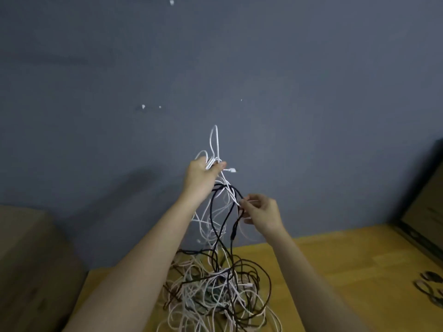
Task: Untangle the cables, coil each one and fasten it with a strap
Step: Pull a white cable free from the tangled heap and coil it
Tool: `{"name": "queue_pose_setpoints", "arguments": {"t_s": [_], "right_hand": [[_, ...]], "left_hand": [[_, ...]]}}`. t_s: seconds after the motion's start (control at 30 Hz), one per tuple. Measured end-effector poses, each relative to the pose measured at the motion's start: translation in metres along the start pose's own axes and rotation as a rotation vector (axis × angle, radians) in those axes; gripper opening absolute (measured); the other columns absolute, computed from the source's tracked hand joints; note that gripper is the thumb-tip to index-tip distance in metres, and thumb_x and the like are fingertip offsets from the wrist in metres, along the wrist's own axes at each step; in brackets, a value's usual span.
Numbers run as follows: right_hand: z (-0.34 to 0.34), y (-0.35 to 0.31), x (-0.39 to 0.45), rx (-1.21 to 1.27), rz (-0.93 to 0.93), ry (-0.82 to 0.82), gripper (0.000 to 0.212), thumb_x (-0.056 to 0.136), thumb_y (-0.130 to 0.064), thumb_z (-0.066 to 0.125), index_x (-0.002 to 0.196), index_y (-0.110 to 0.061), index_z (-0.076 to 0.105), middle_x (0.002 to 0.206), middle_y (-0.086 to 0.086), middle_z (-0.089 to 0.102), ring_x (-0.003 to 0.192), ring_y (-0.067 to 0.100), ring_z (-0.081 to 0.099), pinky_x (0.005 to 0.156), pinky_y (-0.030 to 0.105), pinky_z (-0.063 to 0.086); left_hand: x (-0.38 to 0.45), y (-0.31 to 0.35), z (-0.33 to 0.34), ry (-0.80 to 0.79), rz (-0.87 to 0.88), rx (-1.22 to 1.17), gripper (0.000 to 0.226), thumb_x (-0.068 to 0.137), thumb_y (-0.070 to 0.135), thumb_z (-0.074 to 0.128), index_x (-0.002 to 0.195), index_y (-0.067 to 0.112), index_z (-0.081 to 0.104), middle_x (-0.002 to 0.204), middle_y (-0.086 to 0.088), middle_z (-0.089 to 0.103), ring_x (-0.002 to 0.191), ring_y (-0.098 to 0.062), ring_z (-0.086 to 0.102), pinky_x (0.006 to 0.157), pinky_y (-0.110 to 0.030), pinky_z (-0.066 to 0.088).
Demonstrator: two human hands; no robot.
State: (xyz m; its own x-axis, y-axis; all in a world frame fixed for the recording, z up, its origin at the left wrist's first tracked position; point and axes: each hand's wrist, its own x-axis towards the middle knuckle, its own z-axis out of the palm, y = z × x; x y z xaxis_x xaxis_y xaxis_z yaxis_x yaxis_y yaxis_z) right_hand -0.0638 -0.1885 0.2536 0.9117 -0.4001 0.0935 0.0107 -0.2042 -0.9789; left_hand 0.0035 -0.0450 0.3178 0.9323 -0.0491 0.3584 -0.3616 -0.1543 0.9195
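Head view. The left hand (201,172) is raised in front of a grey wall (311,80), its fingers curled round a bunch of gathered white cable (217,144); one narrow loop of that cable stands up above the fist, and a short white connector end (232,169) projects to the right just past the thumb. From the fist, white strands hang down and mingle with a black cable (213,212), which arches between the two hands and then drops towards the table. The right hand (262,212) is lower and to the right of the left, apart from it; its thumb and fingertips pinch a white strand at the point where this crosses the black arch, while the remaining fingers are loosely bent. A thickened black section (233,232) of cable hangs just below the right hand.

The tangled pile of cables (215,291), white, pinkish and black strands interlaced, lies on the wooden table (335,264) between the forearms, joined to the raised strands. Near the table's right edge lie small dark coiled items (429,283), too blurred to identify. A brown upholstered shape (28,259) fills the lower left, and a dark framed object (424,200) leans at the far right.
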Motion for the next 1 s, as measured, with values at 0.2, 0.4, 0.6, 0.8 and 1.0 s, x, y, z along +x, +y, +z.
{"name": "queue_pose_setpoints", "arguments": {"t_s": [0.2, 0.4, 0.6, 0.8, 1.0], "right_hand": [[0.001, -0.045, 0.008, 0.006, -0.042, -0.299, 0.022, 0.093, -0.022, 0.062, 0.111, -0.011, 0.069, 0.103, 0.000, 0.071, 0.096, 0.012, 0.066, 0.084, 0.024, 0.052], [0.016, -0.047, -0.004, 0.064, 0.109, -0.454, 0.016, 0.094, -0.023, 0.061, 0.103, -0.009, 0.060, 0.092, 0.004, 0.061, 0.079, 0.012, 0.061, 0.068, 0.022, 0.054], [0.022, -0.042, -0.010, 0.139, 0.186, -0.414, 0.019, 0.095, -0.020, 0.060, 0.107, -0.007, 0.065, 0.094, 0.002, 0.066, 0.087, 0.013, 0.063, 0.069, 0.025, 0.055], [0.031, -0.036, -0.023, 0.265, 0.219, -0.433, 0.019, 0.094, -0.029, 0.060, 0.102, -0.014, 0.067, 0.092, 0.001, 0.069, 0.088, 0.016, 0.064, 0.080, 0.032, 0.054], [0.023, -0.018, -0.027, -0.223, -0.077, -0.304, 0.019, 0.086, -0.014, 0.066, 0.071, -0.004, 0.061, 0.067, 0.010, 0.060, 0.064, 0.019, 0.058, 0.069, 0.046, 0.055]], "left_hand": [[0.005, 0.024, -0.010, -0.068, 0.049, 0.136, 0.022, 0.084, 0.020, 0.071, 0.085, -0.001, 0.068, 0.126, -0.015, 0.062, 0.117, -0.022, 0.058, 0.082, -0.025, 0.041], [-0.006, 0.016, -0.024, -0.091, 0.052, 0.164, 0.019, 0.085, 0.021, 0.070, 0.076, 0.006, 0.065, 0.106, -0.020, 0.069, 0.080, 0.001, 0.055, 0.077, -0.026, 0.039], [-0.007, 0.017, -0.031, 0.014, 0.070, 0.141, 0.022, 0.085, 0.022, 0.071, 0.087, 0.000, 0.068, 0.090, -0.005, 0.061, 0.068, -0.004, 0.051, 0.066, -0.024, 0.037], [-0.015, 0.016, -0.038, -0.169, 0.087, 0.259, 0.030, 0.087, 0.025, 0.069, 0.093, -0.004, 0.067, 0.097, -0.002, 0.064, 0.089, -0.006, 0.048, 0.072, -0.024, 0.035], [-0.044, -0.024, -0.046, -0.113, -0.006, 0.329, 0.035, 0.089, 0.027, 0.066, 0.085, -0.007, 0.057, 0.074, -0.005, 0.052, 0.070, -0.020, 0.053, 0.065, -0.034, 0.037]]}}
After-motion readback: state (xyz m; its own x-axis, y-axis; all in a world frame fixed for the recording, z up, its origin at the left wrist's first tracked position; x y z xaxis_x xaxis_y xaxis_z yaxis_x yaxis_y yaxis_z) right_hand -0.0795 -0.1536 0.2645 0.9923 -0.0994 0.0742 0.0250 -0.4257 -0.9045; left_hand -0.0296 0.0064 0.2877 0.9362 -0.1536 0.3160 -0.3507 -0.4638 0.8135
